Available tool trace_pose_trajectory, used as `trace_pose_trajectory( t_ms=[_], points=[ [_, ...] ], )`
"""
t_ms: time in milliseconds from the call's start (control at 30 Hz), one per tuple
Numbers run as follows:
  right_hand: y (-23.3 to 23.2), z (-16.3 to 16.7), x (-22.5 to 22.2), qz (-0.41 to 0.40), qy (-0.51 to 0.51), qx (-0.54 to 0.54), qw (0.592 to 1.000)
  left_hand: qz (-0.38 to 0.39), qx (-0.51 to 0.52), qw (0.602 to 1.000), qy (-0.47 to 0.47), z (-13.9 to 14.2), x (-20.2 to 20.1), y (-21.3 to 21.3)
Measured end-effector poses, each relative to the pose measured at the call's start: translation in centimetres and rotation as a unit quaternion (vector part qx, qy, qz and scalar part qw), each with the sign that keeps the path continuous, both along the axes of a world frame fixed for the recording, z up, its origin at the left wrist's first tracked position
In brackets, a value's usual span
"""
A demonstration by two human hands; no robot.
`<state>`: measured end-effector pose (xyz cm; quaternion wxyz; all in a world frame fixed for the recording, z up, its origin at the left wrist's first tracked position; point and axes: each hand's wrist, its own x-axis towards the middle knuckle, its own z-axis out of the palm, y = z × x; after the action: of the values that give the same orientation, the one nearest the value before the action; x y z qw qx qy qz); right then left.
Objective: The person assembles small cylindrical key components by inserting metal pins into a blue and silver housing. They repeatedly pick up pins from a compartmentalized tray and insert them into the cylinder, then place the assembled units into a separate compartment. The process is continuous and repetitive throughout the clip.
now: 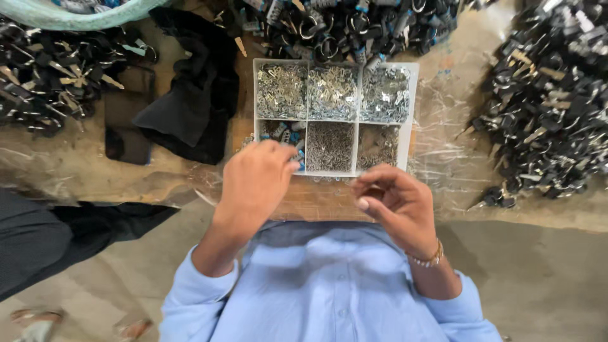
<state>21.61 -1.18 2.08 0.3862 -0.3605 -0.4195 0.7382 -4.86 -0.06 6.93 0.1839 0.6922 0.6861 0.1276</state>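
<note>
A white sorting tray [358, 91] with several compartments of small silver metal parts lies on the workbench straight ahead. My left hand [256, 183] reaches to its near left compartment [282, 130], fingers curled over blue and black pieces there; I cannot see whether it grips one. My right hand [396, 199] hovers just in front of the tray's near right corner, fingers bent inward, thumb tucked, a beaded bracelet on the wrist. Nothing shows clearly between its fingers.
Heaps of black key-ring parts lie at the far left [50, 73], back centre [354, 25] and right [548, 101]. A black cloth [190, 95] lies left of the tray. Clear plastic sheet [443, 136] covers the bench. Another person's dark trouser leg [44, 237] is at lower left.
</note>
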Motion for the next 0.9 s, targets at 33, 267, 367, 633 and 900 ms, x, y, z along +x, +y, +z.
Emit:
trace_pose_trajectory(
  t_ms=[33, 267, 367, 633, 900],
  points=[
    [0.2, -0.1, -0.1, 0.005, -0.005, -0.002, 1.000, 0.001, -0.004, 1.000, -0.010, -0.5, 0.2, 0.1],
    [0.7, -1.5, -0.8, 0.018, -0.013, -0.002, 1.000, -0.017, 0.039, 0.999, -0.015, -3.9, 0.1, -1.3],
    [0.6, -2.4, -1.1, 0.002, -0.010, 0.003, 1.000, -0.027, 0.070, 0.996, -0.044, -4.6, -0.6, -1.1],
    [0.9, -2.4, -2.5, -0.034, -0.017, -0.029, 0.999, 0.038, 0.169, 0.983, -0.052, -2.8, -0.8, -1.2],
    [2.5, -2.0, -3.2, -0.021, -0.020, -0.024, 0.999, -0.021, 0.099, 0.993, -0.056, -2.3, -1.0, 0.1]
  ],
)
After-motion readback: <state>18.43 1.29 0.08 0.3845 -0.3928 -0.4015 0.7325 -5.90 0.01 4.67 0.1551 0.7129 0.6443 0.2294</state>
